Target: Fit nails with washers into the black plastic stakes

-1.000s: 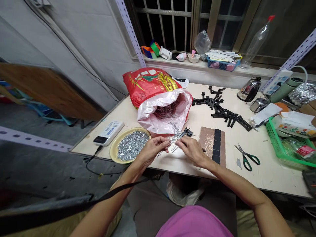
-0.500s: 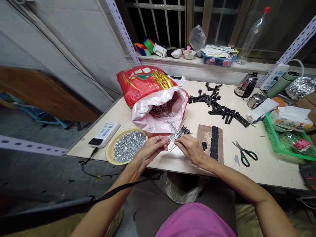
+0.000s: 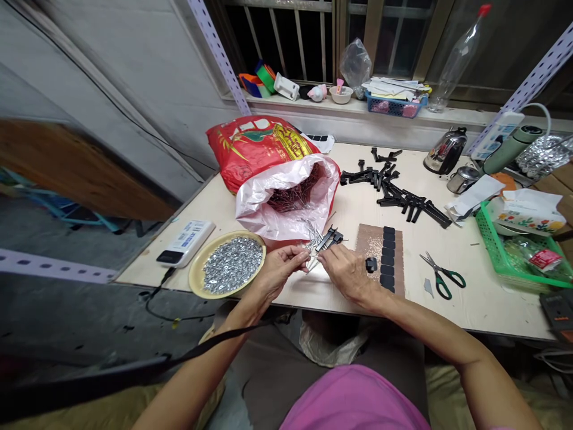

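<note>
Left hand (image 3: 280, 270) pinches thin nails (image 3: 312, 245) near the desk's (image 3: 492, 313) front edge, right hand (image 3: 349, 279) half-curled beside them, its hold unclear, the pile lying within easy reach of both.

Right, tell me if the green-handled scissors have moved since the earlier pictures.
No. The green-handled scissors lie in the same spot right of the brown board with black pads; only the head view has shifted.

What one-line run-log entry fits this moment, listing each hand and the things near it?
left hand: at metal nails | right hand: beside black plastic piece | nearby: yellow plate, white plastic bag
</note>
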Demonstrator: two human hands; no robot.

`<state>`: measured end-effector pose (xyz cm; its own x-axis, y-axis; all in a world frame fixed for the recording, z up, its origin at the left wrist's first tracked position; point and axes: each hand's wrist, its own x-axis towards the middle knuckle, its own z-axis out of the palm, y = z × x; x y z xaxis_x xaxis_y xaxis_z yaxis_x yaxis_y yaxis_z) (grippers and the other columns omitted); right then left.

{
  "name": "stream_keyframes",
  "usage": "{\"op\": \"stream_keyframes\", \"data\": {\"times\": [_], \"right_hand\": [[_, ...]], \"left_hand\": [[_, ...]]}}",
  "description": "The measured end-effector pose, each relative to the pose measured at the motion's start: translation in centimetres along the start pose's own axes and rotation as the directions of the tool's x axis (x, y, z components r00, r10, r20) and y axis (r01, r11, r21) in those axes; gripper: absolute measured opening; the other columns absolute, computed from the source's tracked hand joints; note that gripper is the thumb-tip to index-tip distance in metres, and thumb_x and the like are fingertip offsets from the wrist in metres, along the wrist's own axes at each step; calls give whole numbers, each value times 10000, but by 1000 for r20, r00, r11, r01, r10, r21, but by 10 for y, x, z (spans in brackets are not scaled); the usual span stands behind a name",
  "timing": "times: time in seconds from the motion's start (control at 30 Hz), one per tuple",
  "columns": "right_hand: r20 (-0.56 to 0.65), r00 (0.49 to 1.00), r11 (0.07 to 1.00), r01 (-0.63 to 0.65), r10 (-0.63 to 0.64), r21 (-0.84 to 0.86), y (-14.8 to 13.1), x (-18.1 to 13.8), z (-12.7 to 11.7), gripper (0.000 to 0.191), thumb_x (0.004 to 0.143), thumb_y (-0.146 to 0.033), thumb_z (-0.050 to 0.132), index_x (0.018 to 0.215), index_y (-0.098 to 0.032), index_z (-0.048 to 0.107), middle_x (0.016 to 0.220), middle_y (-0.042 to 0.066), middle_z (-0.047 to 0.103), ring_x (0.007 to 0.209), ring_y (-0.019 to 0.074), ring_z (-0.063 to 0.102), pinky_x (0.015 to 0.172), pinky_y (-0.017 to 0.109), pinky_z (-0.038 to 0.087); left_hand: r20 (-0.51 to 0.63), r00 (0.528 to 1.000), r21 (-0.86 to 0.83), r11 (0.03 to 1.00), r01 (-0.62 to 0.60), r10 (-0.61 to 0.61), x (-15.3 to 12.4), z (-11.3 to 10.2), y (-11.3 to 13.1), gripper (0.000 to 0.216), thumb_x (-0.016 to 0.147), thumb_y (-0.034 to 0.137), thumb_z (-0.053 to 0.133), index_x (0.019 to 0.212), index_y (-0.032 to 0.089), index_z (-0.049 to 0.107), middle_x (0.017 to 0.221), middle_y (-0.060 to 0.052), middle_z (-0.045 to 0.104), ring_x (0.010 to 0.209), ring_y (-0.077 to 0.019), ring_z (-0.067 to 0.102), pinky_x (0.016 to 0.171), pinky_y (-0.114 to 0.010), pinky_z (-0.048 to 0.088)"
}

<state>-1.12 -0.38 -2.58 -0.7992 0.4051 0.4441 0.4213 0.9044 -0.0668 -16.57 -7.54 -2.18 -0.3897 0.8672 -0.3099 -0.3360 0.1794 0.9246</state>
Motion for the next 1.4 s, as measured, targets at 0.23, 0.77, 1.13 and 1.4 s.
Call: {"op": "stream_keyframes", "data": {"times": [0.23,0.77,1.13,1.4], "right_hand": [[34,997,998,64,-64,-4,3,-2,1,202,962,-164,446,856,-183,616,784,45,626,742,153,544,608,267,347],[146,988,970,-83,50,227,4,-1,0,183,971,-216,437,890,-182,598,801,22,614,690,118,563,582,221,390],[259,959,898,-213,117,384,5,-2,3,189,959,-209,459,885,-163,627,805,27,623,701,124,567,614,220,400],[197,965,837,-249,173,486,22,-14,-8,171,938,-264,518,955,-196,674,887,34,627,809,140,602,684,233,435]], "left_hand": [[80,994,-33,997,72,-70,2,-3,-3,414,426,379,889,664,125,666,606,9,629,503,-73,528,527,-218,477],[87,992,-32,995,94,-91,4,-6,-2,387,430,352,893,648,120,671,581,10,629,491,-70,535,532,-207,463],[122,983,-30,989,142,-138,5,-9,-3,371,433,324,897,634,111,668,590,19,618,503,-60,517,515,-191,469],[146,976,-65,983,174,-163,0,-7,0,466,576,382,841,931,121,688,709,-4,639,585,-82,552,574,-214,497]]}}
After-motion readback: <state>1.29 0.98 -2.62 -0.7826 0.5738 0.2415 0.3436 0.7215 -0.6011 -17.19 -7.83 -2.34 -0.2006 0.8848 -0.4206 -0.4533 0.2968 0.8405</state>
